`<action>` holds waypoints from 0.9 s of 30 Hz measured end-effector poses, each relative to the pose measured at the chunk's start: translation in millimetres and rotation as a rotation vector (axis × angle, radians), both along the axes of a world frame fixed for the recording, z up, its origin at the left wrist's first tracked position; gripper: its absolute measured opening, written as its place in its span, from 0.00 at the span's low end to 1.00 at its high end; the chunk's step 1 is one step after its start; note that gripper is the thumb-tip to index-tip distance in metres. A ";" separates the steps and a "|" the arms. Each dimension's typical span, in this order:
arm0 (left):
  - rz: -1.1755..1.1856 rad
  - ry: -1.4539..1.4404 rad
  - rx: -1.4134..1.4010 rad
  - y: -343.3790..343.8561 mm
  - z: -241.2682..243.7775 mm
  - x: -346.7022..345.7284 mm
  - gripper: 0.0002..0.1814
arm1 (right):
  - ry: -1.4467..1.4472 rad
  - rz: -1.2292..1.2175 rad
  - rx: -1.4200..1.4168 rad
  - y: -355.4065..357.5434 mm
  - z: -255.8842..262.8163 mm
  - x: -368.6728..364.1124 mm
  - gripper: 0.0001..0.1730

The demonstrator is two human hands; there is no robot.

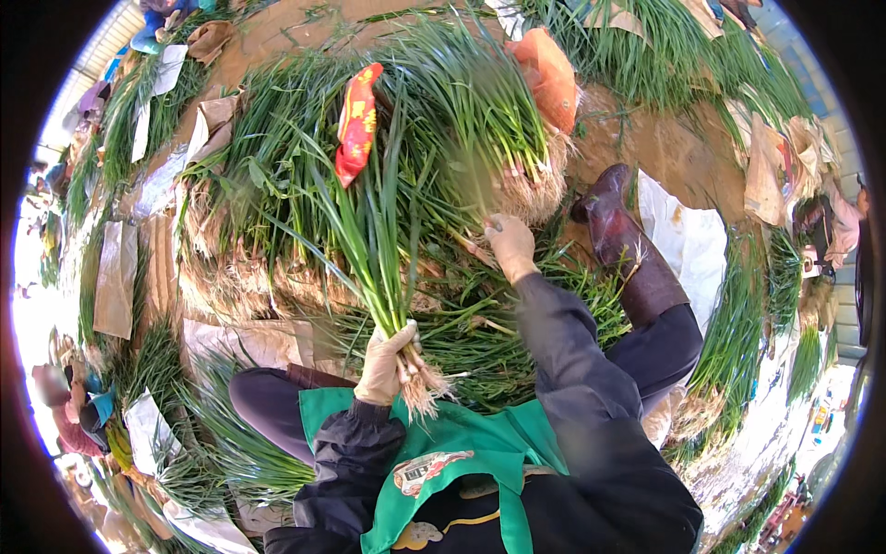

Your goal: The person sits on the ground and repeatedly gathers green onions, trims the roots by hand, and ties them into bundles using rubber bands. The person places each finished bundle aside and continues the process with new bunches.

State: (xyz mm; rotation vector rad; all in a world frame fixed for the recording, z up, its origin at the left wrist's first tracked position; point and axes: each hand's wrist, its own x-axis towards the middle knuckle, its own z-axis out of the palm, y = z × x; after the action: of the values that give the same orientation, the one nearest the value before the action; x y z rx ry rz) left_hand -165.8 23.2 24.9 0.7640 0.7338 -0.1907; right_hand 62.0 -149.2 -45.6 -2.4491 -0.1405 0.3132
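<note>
My left hand (387, 361), in a pale glove, is closed around a small bunch of long green-leaved allium plants (387, 291), just above the rooted white ends, which point down at my apron. My right hand (511, 244), gloved too, reaches forward to the stalks at the right of the large pile (291, 159); its fingertips are at a stem, but I cannot tell whether they grip it. Beyond that hand lies a sorted bundle (512, 131) with roots toward me. A red bag with yellow print (358, 124) rests on the pile.
An orange mesh bag (548, 76) lies by the bundle. Loose green stalks (477, 346) cover the ground between my legs. My brown boot (633, 256) is at the right, beside a white sheet (682, 239). More plant heaps (657, 55) surround me, and another person (69, 415) is at the far left.
</note>
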 end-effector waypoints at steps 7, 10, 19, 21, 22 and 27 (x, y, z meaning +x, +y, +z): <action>-0.057 -0.142 0.015 -20.6 -22.7 53.8 0.16 | 0.064 0.504 0.156 -13.6 64.3 -123.2 0.09; -0.089 -0.017 0.062 -23.3 -28.8 54.2 0.09 | -0.005 0.653 0.056 -10.5 65.6 -127.9 0.07; -0.028 0.043 -0.073 -0.6 -27.5 24.7 0.09 | 0.470 0.414 -0.002 -16.5 47.1 -133.3 0.25; -0.031 0.051 -0.097 -1.3 -32.4 22.7 0.09 | 1.081 0.215 0.525 -24.9 43.9 -161.0 0.25; -0.042 0.053 -0.088 -3.0 -32.3 21.9 0.09 | 1.163 0.191 0.741 -19.7 45.6 -166.8 0.21; -0.127 0.114 0.035 -5.2 -23.6 15.1 0.13 | 0.921 -0.296 1.078 15.4 15.3 -151.9 0.11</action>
State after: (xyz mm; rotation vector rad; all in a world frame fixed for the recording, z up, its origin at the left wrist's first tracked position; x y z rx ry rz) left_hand -150.7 18.0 1.3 0.8394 0.7983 -0.3391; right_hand -89.9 -133.8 -30.2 -1.0850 0.3629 0.9039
